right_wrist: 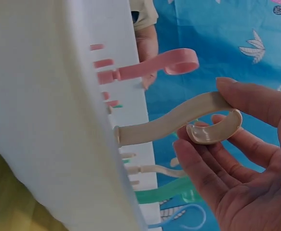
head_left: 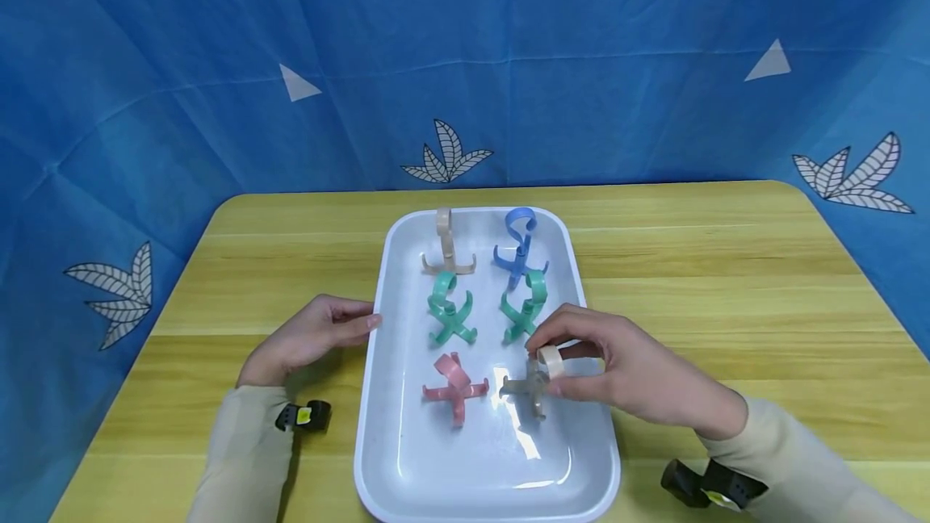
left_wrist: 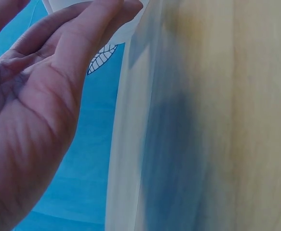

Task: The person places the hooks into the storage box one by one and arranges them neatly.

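My right hand (head_left: 632, 366) pinches the curled top of a beige four-pronged hook (head_left: 534, 386). In the right wrist view the thumb lies against one side of that beige hook (right_wrist: 162, 126), the fingers around the other; its prongs are mostly hidden by the tray wall. A white tray (head_left: 429, 474) has its left rim held by my left hand (head_left: 308, 337), thumb over the edge. Left of the gripped hook stands a pink hook (head_left: 458, 388). Beyond them are two green hooks (head_left: 452, 320), then another beige hook (head_left: 446, 244) and a blue hook (head_left: 519, 253).
The tray stands on a wooden table (head_left: 726, 281). Behind the table hangs a blue cloth (head_left: 581, 103) printed with leaves and triangles. Each wrist carries a small black camera (head_left: 308, 416).
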Demonstrator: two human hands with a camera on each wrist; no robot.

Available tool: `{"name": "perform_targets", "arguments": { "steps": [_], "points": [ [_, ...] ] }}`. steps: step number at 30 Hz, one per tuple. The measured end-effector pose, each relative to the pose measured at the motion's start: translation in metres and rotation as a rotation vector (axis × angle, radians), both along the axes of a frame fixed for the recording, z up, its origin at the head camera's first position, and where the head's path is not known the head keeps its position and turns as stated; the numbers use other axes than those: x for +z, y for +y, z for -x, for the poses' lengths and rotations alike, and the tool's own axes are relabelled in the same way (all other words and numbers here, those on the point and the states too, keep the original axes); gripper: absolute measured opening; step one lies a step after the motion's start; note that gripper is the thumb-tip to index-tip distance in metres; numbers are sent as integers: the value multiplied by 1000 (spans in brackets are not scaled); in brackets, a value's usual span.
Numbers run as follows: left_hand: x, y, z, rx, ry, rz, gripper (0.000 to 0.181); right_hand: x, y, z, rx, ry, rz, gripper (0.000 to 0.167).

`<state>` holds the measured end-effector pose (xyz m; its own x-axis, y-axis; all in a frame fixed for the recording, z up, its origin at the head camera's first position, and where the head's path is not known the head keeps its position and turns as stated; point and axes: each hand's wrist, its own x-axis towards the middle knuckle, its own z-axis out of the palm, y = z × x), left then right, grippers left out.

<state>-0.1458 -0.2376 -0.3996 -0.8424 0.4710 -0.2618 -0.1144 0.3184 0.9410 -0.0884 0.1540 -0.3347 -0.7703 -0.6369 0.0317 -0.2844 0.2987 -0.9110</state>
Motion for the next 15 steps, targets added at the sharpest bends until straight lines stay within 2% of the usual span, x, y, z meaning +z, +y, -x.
{"name": "perform_targets", "arguments": {
  "steps": [7,13,15],
  "points": [
    [0,1,0,3,5,27,46,-4,-1,-3,27,12,-31,29],
    [1,0,-1,3,43,81,47,-4,2,-5,53,30,-65,37],
    [1,-1,-1,12,52,67,51,-4,4,-5,43,48,-60,39]
  ]
}}
